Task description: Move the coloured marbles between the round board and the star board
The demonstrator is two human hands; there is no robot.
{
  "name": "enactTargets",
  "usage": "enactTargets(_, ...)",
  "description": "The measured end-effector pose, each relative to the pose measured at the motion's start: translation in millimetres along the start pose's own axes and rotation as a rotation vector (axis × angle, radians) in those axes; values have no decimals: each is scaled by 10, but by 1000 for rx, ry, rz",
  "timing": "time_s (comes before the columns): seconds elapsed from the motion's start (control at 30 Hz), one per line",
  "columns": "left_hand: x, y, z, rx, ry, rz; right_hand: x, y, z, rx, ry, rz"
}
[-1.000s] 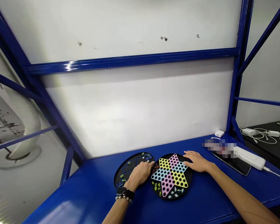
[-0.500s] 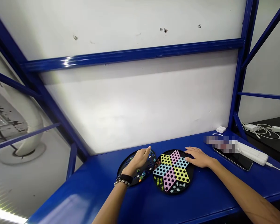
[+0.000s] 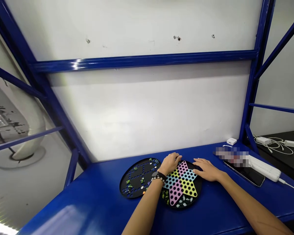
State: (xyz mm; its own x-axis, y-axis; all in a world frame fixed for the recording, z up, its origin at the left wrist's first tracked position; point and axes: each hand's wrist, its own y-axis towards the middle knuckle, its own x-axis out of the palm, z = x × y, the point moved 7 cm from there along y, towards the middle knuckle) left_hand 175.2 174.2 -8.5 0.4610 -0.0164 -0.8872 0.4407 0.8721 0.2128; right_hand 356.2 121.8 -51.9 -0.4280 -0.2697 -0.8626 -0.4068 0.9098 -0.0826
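Black round board with a pink, yellow and light-blue star (image 3: 181, 184): flat on the glossy blue tabletop (image 3: 100, 202) in front of the person, black holes dotting the six arms of the star.
Left hand (image 3: 171, 162): over the far left edge of the star board, hiding part of a yellow arm; fingers bent and close together, tips out of sight, so whether they pinch anything cannot be told.
Left wrist: dark wristwatch (image 3: 156, 174) and beaded bracelet (image 3: 158, 179), side by side.
Right hand (image 3: 207, 169): palm down at the far right edge of the star board, fingers stretched out and lying close together, thumb apart from them and reaching the tip of a light-blue arm.
Whitish glossy marbles (image 3: 185, 200): in the compartment between the near pink arm and the right yellow arm.
Yellow-green marbles (image 3: 165, 196): in the compartment left of that pink arm.
Black round board with blue-ringed holes (image 3: 134, 174): just left of the star board, green, blue, white and orange pieces scattered over it; the left forearm covers its right side.
Right end of tabletop: black-screened phone (image 3: 246, 174) beside a white oblong block (image 3: 266, 168) with a white cable; a pixelated patch adjoins them.
Behind: white wall (image 3: 147, 114), crossed by a blue metal beam (image 3: 144, 61).
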Motion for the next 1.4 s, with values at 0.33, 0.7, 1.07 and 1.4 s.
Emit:
enactTargets(0.33, -772, -614, -517, -136, -210, 67, 16, 3, 38, -4, 34, 5)
enactTargets(0.7, -764, -1425, -966, -238, 78, -75, -202, -47, -730, -226, 12, 280)
enactTargets(1.07, -695, -1404, -677, -165, 83, -197, 144, 344, -1027, -284, -29, 180)
enactTargets(1.4, -693, -1295, -567, -227, 132, -222, 27, 605, -778, -212, 83, 251)
